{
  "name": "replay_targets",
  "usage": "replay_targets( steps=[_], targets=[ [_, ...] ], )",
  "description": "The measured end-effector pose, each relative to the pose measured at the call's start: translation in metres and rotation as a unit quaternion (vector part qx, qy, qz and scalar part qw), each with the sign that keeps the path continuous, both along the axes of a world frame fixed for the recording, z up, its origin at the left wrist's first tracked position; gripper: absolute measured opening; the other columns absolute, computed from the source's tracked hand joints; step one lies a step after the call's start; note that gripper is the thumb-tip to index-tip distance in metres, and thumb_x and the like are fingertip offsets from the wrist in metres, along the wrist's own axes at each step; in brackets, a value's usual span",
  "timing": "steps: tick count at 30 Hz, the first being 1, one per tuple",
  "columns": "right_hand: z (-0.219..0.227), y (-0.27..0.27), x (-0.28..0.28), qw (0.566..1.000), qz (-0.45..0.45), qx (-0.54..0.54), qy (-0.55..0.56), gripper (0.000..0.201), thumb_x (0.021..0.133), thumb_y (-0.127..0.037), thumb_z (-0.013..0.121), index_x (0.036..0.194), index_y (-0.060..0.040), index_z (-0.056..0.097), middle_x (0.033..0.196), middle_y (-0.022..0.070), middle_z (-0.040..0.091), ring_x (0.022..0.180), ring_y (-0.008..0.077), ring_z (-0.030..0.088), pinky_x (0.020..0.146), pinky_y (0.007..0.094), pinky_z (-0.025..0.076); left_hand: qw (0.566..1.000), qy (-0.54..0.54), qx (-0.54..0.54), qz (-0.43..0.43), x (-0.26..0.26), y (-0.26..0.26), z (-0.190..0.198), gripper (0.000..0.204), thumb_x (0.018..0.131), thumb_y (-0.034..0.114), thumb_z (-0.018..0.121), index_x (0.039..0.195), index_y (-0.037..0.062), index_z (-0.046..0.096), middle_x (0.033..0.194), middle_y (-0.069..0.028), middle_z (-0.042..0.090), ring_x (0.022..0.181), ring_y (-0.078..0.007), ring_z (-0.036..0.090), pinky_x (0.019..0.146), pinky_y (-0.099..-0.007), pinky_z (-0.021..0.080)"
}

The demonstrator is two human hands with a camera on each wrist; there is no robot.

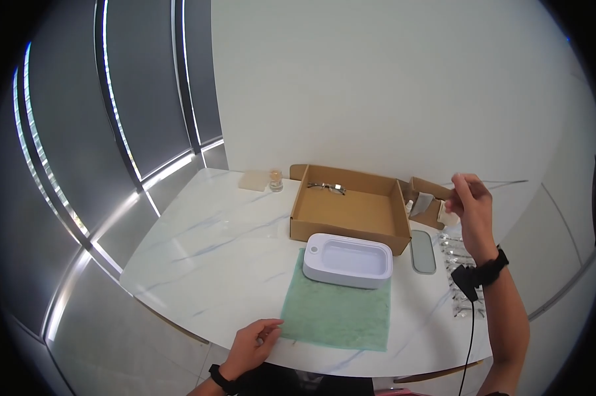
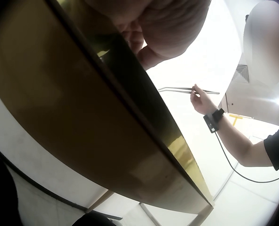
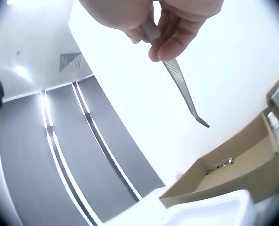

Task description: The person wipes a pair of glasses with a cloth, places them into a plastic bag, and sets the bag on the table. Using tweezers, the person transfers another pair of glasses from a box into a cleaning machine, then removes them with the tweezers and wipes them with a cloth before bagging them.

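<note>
Raised above the table's right side, the right hand [image 1: 473, 208] pinches metal tweezers [image 3: 180, 84] between thumb and fingers; their bent tip points away from the hand in the right wrist view. The left hand [image 1: 250, 346] rests at the table's front edge, beside the near left corner of a green cloth [image 1: 337, 320], holding nothing visible. A white oblong basin [image 1: 347, 280] stands on the back part of the cloth. Behind it is an open cardboard box [image 1: 351, 208] with a pair of glasses [image 1: 328, 189] inside.
A small glass jar [image 1: 275, 181] and a pale square block [image 1: 253, 181] stand at the back left. Right of the box lie a grey oblong lid [image 1: 423, 252], several clear packets [image 1: 455, 254] and a smaller cardboard box [image 1: 428, 209] with a small white bottle. A wall rises behind.
</note>
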State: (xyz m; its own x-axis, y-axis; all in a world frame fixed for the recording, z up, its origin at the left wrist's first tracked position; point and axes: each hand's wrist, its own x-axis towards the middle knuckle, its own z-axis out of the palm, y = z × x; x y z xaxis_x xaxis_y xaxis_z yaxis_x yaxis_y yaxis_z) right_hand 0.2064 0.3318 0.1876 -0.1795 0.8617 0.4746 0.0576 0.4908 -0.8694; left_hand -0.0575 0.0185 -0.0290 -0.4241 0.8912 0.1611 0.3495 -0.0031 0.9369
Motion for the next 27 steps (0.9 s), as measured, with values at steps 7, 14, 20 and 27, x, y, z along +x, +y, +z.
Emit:
replay_targets(
  steps=[7,14,20,27],
  targets=[
    [-0.009,0.067,-0.075,0.990,0.108,-0.059,0.072,0.039,0.089,-0.016,0.069,0.117,0.0079,0.055,0.093,0.0103,0.062,0.084,0.0168,0.065,0.079,0.0263,0.054,0.998,0.058,-0.015,0.012,0.002,0.002,0.003,0.022,0.090,0.008,0.067,0.111,0.0040,0.067,0.091,-0.0101,0.072,0.076,-0.0138,0.067,0.065,-0.0240,0.051],
    [-0.036,0.119,-0.132,0.992,0.089,-0.034,-0.079,0.038,0.087,-0.018,0.072,0.115,0.0060,0.063,0.088,0.0068,0.068,0.083,0.0130,0.063,0.077,0.0267,0.052,0.996,0.070,-0.044,0.017,0.006,0.003,0.009,0.021,0.088,0.007,0.069,0.108,0.0047,0.068,0.087,-0.0101,0.070,0.072,-0.0170,0.067,0.064,-0.0264,0.052],
    [-0.060,0.155,-0.167,0.985,0.101,-0.041,-0.131,0.043,0.085,-0.028,0.075,0.114,0.0021,0.066,0.096,0.0088,0.070,0.085,0.0134,0.064,0.080,0.0295,0.052,0.991,0.105,-0.071,0.034,0.007,0.003,0.012,0.017,0.087,0.005,0.067,0.104,0.0029,0.069,0.089,-0.0110,0.071,0.079,-0.0187,0.069,0.073,-0.0289,0.053],
    [-0.076,0.189,-0.210,0.981,0.117,-0.043,-0.148,0.045,0.083,-0.031,0.076,0.115,-0.0004,0.067,0.099,0.0091,0.072,0.086,0.0150,0.067,0.077,0.0296,0.053,0.985,0.157,-0.070,-0.005,0.003,0.003,0.021,0.015,0.090,0.009,0.064,0.102,0.0008,0.066,0.092,-0.0178,0.067,0.082,-0.0345,0.064,0.073,-0.0393,0.052]
  ],
)
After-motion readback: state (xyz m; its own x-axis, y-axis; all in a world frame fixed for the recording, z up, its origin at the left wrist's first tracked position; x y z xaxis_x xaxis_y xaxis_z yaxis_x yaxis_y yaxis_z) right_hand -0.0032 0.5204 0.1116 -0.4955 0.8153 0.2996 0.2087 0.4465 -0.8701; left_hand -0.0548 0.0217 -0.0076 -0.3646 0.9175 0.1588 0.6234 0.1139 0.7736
